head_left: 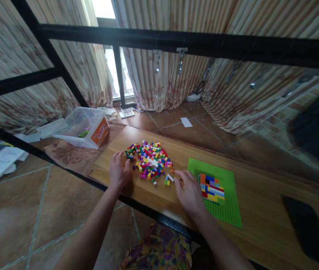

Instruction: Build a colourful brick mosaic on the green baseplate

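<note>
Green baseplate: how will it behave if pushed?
The green baseplate looks thin, so likely light and slightly flexible. Lying flat on the wooden tabletop, it would probably slide rather than tip. The low brick build on it would likely ride along.

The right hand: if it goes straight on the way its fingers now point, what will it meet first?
Probably the orange brick or white brick just ahead of the right hand, with the pile beyond. Which comes first is unclear from this single view.
</note>
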A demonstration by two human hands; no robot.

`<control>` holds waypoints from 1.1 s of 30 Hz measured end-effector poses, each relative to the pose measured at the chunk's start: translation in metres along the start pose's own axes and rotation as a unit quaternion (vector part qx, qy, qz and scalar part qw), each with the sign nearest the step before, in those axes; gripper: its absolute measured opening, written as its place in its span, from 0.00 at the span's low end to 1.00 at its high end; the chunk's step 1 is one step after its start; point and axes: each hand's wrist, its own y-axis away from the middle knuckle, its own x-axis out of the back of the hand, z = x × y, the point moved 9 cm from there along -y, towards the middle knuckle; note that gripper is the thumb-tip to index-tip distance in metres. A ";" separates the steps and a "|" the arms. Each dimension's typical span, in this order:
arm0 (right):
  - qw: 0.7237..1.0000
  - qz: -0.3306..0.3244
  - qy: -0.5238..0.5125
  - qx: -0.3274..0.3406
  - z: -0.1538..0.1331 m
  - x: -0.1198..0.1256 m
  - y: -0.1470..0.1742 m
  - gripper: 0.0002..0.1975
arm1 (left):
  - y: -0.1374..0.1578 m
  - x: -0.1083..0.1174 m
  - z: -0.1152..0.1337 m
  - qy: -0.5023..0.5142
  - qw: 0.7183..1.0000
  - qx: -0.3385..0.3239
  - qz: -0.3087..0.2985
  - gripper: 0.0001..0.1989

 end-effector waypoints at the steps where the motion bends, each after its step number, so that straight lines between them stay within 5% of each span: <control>1: 1.000 -0.006 0.006 -0.007 0.003 -0.004 -0.010 0.13 | -0.008 -0.004 -0.002 -0.002 1.000 -0.004 -0.006 0.22; 8: 0.997 -0.033 0.066 -0.026 0.019 -0.040 -0.090 0.15 | -0.052 -0.039 0.007 0.052 0.994 -0.051 -0.081 0.22; 14: 0.988 -0.114 0.102 -0.011 0.021 -0.080 -0.127 0.14 | -0.058 -0.058 0.025 0.074 0.976 -0.115 -0.169 0.19; 25: 0.991 -0.121 0.036 -0.033 0.033 -0.078 -0.107 0.03 | -0.027 -0.056 0.045 0.124 0.960 -0.156 -0.195 0.15; 33: 0.990 -0.139 0.031 -0.007 0.024 -0.072 -0.088 0.10 | -0.007 -0.049 0.051 0.174 0.967 -0.111 -0.147 0.16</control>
